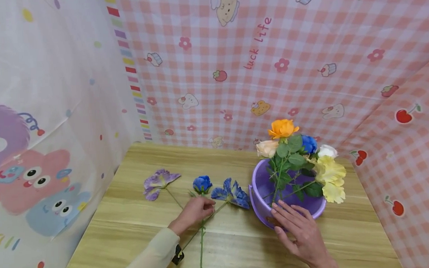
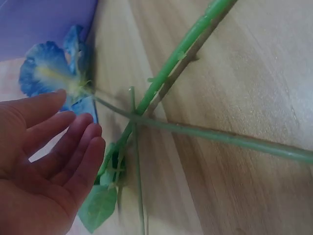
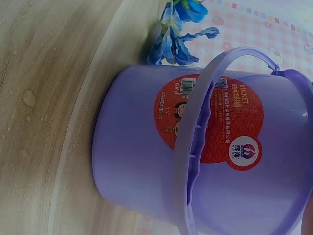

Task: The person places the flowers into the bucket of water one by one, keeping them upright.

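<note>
My left hand (image 1: pixel 196 210) hovers over loose flower stems, beside a blue rose (image 1: pixel 202 184) and a blue ruffled flower (image 1: pixel 231 194). In the left wrist view its fingers (image 2: pixel 73 156) bend slightly with nothing between them; the crossing green stem (image 2: pixel 215 135) lies apart from them. My right hand (image 1: pixel 301 233) rests with nearly straight fingers on the near rim of a purple bucket (image 1: pixel 261 203). Orange (image 1: pixel 283 128), peach (image 1: pixel 267 148), blue (image 1: pixel 309 144), white (image 1: pixel 327 151) and yellow (image 1: pixel 330 173) flowers stand in the bucket.
A purple ruffled flower (image 1: pixel 160 182) lies at the left on the wooden table (image 1: pixel 132 215). The bucket's handle (image 3: pixel 188 142) hangs down across a red label (image 3: pixel 234 117). Patterned cloths (image 1: pixel 205 83) enclose the back and sides.
</note>
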`<state>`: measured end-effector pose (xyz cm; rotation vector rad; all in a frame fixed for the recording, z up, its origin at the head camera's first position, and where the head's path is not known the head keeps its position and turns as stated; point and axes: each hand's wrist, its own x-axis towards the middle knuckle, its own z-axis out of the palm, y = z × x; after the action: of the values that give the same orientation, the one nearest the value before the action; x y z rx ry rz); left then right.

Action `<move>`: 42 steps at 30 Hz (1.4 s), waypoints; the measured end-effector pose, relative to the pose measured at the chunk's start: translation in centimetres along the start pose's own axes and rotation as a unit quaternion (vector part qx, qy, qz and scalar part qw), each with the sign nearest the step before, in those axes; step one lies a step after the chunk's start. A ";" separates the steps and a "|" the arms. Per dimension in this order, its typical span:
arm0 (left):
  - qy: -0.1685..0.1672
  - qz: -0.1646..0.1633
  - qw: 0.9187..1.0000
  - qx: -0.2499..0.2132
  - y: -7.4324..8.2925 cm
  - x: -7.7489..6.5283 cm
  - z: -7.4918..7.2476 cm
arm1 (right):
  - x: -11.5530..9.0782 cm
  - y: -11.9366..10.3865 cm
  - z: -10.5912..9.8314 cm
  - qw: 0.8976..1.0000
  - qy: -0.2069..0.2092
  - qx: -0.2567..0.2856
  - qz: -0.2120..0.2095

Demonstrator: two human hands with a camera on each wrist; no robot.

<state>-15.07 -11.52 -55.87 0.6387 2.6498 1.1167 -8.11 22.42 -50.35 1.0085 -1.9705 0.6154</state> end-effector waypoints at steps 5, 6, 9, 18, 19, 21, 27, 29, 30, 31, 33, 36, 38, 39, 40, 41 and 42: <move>-0.004 0.007 1.000 0.021 0.1 0.3 0.6 | -0.1 0.0 0.0 1.000 0.002 0.001 -0.002; -0.005 0.011 1.000 0.025 0.1 0.4 0.8 | -0.1 0.1 0.0 1.000 0.001 0.001 -0.002; -0.003 0.018 0.999 0.042 0.0 0.6 1.1 | -0.2 0.1 0.0 1.000 -0.001 0.001 -0.001; -0.001 0.001 0.999 0.051 -0.1 0.7 1.3 | -0.4 0.1 -0.2 1.000 -0.018 0.000 0.006; 0.000 -0.003 0.999 0.051 0.0 0.7 1.3 | -0.4 0.1 -0.2 1.000 -0.018 0.000 0.005; 0.005 -0.008 0.999 0.050 0.0 0.7 1.2 | -0.4 0.1 -0.2 1.000 -0.016 0.001 0.005; 0.030 -0.012 0.998 0.046 0.2 0.5 0.6 | -0.2 0.3 -0.4 1.000 0.010 0.018 -0.002; 0.041 -0.008 0.998 0.043 0.3 0.4 0.2 | -0.2 0.4 -0.6 1.000 0.022 0.020 0.002; 0.046 -0.008 0.998 0.043 0.4 0.4 0.0 | -0.2 0.4 -0.8 0.999 0.029 0.020 0.007; 0.050 -0.009 0.998 0.039 0.4 0.3 -0.2 | -0.2 0.5 -0.9 0.999 0.039 0.017 0.010; 0.058 -0.014 0.998 0.034 0.5 0.2 -0.6 | -0.2 0.6 -1.3 0.998 0.058 0.006 0.022; 0.073 -0.019 0.997 0.028 0.7 0.1 -1.2 | -0.4 0.8 -2.0 0.995 0.087 -0.021 0.045; 0.084 -0.022 0.996 0.022 0.8 0.0 -1.5 | -0.7 1.0 -2.3 0.992 0.101 -0.046 0.065; 0.088 -0.025 0.996 0.018 0.8 0.0 -1.7 | -0.9 1.1 -2.5 0.990 0.105 -0.058 0.077; 0.091 -0.029 0.995 0.012 0.8 0.0 -1.8 | -1.2 1.3 -2.7 0.988 0.106 -0.071 0.090; 0.093 -0.035 0.995 0.004 0.8 -0.1 -2.0 | -1.6 1.4 -2.8 0.985 0.107 -0.083 0.104; 0.094 -0.038 0.995 -0.002 0.9 -0.1 -2.1 | -1.9 1.6 -2.9 0.983 0.107 -0.094 0.118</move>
<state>-15.40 -12.33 -53.82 0.4484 2.8009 1.2151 -7.47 26.20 -50.46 0.5742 -1.9278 0.6254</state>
